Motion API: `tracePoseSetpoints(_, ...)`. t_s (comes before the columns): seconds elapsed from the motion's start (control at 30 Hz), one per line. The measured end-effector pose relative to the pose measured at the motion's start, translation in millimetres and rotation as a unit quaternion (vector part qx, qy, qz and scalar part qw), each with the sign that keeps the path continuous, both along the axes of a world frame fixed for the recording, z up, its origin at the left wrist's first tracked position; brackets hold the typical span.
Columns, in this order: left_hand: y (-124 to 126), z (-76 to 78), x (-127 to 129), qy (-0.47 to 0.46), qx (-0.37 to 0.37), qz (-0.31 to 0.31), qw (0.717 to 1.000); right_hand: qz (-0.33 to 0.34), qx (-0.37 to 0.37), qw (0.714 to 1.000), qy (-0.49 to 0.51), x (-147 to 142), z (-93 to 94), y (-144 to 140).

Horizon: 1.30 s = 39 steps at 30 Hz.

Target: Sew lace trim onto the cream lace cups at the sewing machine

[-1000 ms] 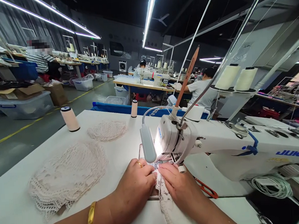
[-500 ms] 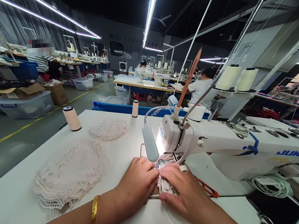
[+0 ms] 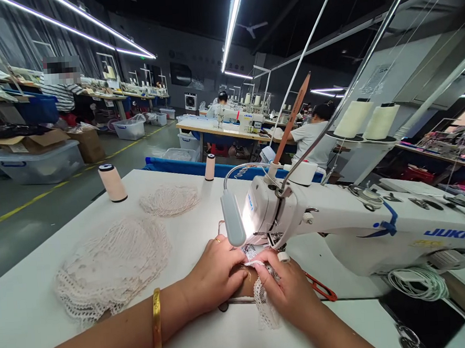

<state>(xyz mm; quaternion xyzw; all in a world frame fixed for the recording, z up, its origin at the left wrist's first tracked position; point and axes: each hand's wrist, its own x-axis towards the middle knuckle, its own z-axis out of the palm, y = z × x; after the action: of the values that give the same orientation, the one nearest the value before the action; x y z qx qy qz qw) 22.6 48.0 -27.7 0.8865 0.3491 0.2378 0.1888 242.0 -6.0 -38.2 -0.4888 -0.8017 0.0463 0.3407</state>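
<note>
Reading "JUKI" on sewing machine (image 3: 377, 228).

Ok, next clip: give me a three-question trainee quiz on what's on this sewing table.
1. True or false: both hands press the lace piece in front of the sewing machine.
2. Which wrist wears the gold bangle? A) left B) right C) neither
3. Fill in: the larger lace stack lies on the white table to the ____ of the left hand.

Key:
1. True: the left hand and the right hand both rest on the lace piece near the needle area.
2. A.
3. Left; a smaller lace pile and two thread cones stand farther back.
</note>
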Motion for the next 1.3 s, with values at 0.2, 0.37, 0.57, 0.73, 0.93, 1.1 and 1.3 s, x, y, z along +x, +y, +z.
tracePoseSetpoints(0.2, 2.6, -6.7, -0.8, -0.033, 0.063, -0.016, 0.997, 0.02, -0.004, 1.0, -0.019, 3.0, -2.4, -1.3)
tracePoseSetpoints(0.37, -7.2, -5.2, -9.1, -0.021, 0.137, -0.047, 0.989, 0.127, -0.065, 0.983, -0.114, 9.1, 12.2, -10.5)
tracePoseSetpoints(0.57, -18.2, -4.0, -11.7, -0.009, 0.142, -0.078, 0.987, 0.133, -0.066, 0.978, -0.146, 11.4, 18.7, -16.4)
tracePoseSetpoints(0.73, -15.0, -5.0, -10.7, 0.014, 0.152, -0.068, 0.986, 0.112, -0.055, 0.982, -0.144, 11.4, 14.8, -13.1)
tracePoseSetpoints(0.93, -8.2, -7.1, -10.8, 0.031, 0.165, -0.059, 0.984, 0.091, -0.045, 0.983, -0.15, 10.7, 12.4, -9.3)
tracePoseSetpoints(1.1, -12.2, -9.2, -10.2, 0.014, 0.183, -0.07, 0.98, 0.095, -0.034, 0.984, -0.145, 10.2, 9.8, -9.6)
tracePoseSetpoints(1.3, -14.4, -8.1, -10.4, 0.013, 0.174, -0.075, 0.982, 0.092, -0.028, 0.984, -0.152, 11.5, 7.3, -8.2)
